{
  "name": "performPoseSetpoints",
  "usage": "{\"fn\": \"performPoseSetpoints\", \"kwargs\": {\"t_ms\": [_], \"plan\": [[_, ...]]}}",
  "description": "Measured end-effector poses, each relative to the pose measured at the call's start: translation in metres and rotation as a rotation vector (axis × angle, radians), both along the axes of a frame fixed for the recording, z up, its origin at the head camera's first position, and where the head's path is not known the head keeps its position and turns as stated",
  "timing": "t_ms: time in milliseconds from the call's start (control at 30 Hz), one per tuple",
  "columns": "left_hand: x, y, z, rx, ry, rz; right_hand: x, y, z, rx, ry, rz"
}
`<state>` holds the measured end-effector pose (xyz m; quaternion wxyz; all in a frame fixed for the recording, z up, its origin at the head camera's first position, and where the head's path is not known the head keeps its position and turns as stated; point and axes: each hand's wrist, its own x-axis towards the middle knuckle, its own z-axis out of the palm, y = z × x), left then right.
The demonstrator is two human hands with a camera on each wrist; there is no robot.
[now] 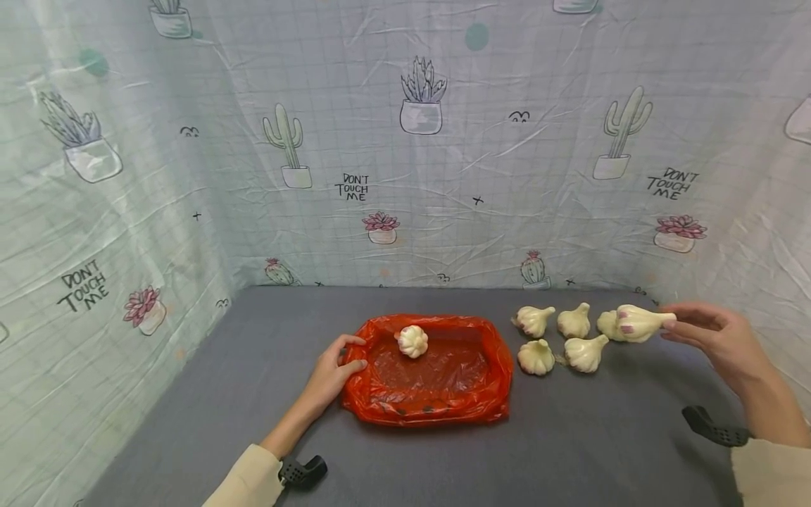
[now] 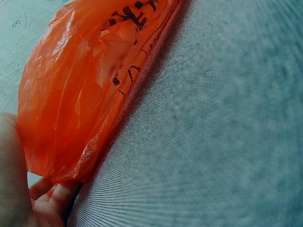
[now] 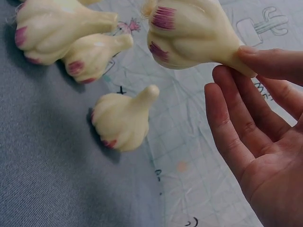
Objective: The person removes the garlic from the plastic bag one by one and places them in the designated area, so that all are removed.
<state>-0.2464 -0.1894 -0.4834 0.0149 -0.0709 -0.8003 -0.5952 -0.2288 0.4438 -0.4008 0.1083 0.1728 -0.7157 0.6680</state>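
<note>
My right hand [image 1: 719,338] pinches a garlic bulb [image 1: 636,323] by its stem, above the table's right side. Thumb and fingertips meet on the stem in the right wrist view, and the bulb [image 3: 189,33] hangs clear of the cloth. To its left lie several more garlic bulbs, among them one at the front [image 1: 536,357] and one at the back [image 1: 574,321]. My left hand [image 1: 332,366] holds the left rim of an open red plastic bag [image 1: 431,417]. One garlic bulb [image 1: 413,341] is inside the bag. In the left wrist view the bag [image 2: 71,94] partly hides the fingers.
A grey cloth [image 1: 570,443] covers the table. Behind it and on both sides hangs a pale curtain [image 1: 481,162] printed with cacti and potted plants. A black strap device sits on each wrist, the left one [image 1: 303,472] near the front.
</note>
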Motion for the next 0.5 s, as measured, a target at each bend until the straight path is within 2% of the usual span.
{"fn": "performPoseSetpoints", "kwargs": {"t_ms": [133, 267, 500], "plan": [[-0.0004, 0.0006, 0.0001, 0.000, -0.003, -0.018, 0.0017, 0.0019, -0.0031, 0.035, -0.042, -0.056], [-0.0014, 0.0009, -0.0003, 0.003, -0.004, -0.023, 0.0029, 0.0050, -0.0050, 0.021, -0.055, -0.040], [-0.0022, 0.0004, -0.0008, -0.001, -0.004, -0.009, 0.0021, 0.0092, -0.0046, 0.097, -0.105, -0.103]]}}
